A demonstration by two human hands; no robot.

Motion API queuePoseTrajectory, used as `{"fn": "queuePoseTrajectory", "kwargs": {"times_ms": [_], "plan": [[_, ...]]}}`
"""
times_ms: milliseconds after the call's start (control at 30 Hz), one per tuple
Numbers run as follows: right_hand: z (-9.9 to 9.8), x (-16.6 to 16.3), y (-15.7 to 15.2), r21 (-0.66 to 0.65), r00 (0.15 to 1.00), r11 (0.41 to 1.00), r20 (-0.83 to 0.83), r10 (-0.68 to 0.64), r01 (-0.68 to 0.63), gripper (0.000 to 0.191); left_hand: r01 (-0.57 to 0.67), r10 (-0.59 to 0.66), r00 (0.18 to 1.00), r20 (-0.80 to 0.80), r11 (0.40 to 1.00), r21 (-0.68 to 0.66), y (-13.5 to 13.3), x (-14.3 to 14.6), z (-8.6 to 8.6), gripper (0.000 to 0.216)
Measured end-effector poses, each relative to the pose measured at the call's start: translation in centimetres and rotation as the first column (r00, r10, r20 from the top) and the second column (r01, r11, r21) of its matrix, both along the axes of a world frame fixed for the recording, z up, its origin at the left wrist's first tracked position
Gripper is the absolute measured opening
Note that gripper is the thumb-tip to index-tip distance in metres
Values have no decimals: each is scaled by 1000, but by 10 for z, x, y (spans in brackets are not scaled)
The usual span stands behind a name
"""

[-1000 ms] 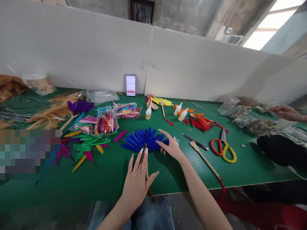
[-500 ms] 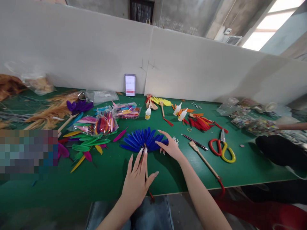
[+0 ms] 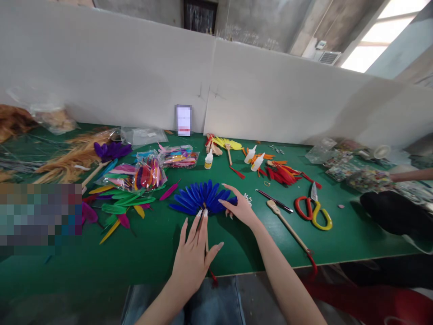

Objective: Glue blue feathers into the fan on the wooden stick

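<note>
A fan of blue feathers (image 3: 192,198) lies spread on the green table in front of me, its wooden handle (image 3: 207,243) pointing toward me. My left hand (image 3: 191,253) rests over the handle, fingers stretched out and apart, two fingertips pressing the base where the feathers meet. At the fan's right side, my right hand (image 3: 238,205) has its fingers bent around the outermost blue feather (image 3: 232,200); the feather's tip is hidden by the hand. Small white pieces (image 3: 248,198) lie just beyond the right hand. A red tassel (image 3: 214,279) hangs at the handle's lower end.
Loose colored feathers (image 3: 126,203) and bagged feathers (image 3: 149,171) lie left. Glue bottles (image 3: 209,160) stand behind the fan. To the right are tweezers (image 3: 274,201), a bare wooden handle (image 3: 287,223) and scissors (image 3: 314,210). Another person's arm (image 3: 412,175) reaches in at far right.
Both my hands and the blue fan stay practically where they were. The other person's arm at the far right has shifted slightly.
</note>
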State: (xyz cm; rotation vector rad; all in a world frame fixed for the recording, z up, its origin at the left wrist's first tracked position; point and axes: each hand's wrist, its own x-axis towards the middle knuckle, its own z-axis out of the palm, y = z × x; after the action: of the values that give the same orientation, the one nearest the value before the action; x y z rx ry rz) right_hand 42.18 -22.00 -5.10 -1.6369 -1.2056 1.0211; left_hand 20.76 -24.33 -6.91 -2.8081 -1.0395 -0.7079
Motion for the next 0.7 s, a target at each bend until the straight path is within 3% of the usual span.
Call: {"fn": "queuePoseTrajectory", "kwargs": {"times_ms": [433,700], "plan": [[0,-2,1,11,1000,1000,-15,-27,28,65,-1,1,1000,-9,1000,-1,-1,0,-1,76],[1,14,7,101,950,965,174,-258,243,57,-1,1,1000,-14,1000,-11,-1,0,1,76]]}}
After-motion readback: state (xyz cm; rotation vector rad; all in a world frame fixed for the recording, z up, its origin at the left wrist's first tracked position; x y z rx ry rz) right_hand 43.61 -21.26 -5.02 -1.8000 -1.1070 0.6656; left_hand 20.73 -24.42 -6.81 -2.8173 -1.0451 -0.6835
